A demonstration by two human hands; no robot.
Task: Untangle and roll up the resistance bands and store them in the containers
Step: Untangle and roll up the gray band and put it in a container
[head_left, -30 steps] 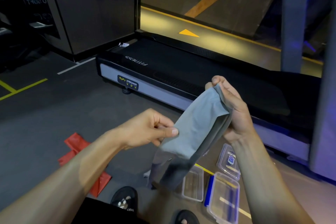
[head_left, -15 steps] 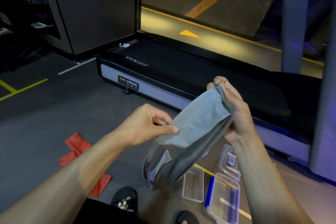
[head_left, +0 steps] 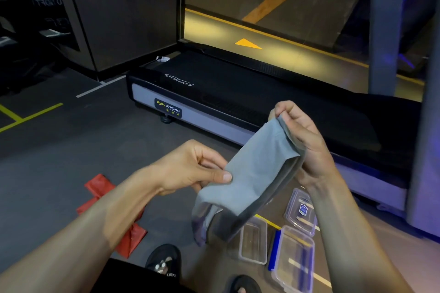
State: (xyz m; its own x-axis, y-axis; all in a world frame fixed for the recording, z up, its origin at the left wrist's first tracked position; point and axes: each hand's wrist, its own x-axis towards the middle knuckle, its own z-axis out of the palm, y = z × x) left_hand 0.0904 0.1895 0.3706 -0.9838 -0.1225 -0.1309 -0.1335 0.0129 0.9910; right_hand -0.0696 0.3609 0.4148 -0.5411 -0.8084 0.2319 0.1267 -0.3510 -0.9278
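Now, nearest the person, clear containers (head_left: 253, 240) lie open on the floor by the sandals, a red band (head_left: 104, 194) to the left. Above them the left hand (head_left: 190, 167) pinches the grey band (head_left: 252, 178) at mid-length, thumb on top, while the right hand (head_left: 304, 140) clamps its upper end. A second ago the tail hung straight; now it has curled up into a loop, so rolling looks under way. Beyond sits the treadmill (head_left: 214, 102).

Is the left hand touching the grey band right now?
Touching. The head view shows the left hand pinching the grey band at its lower edge, thumb pressed flat on the fabric.
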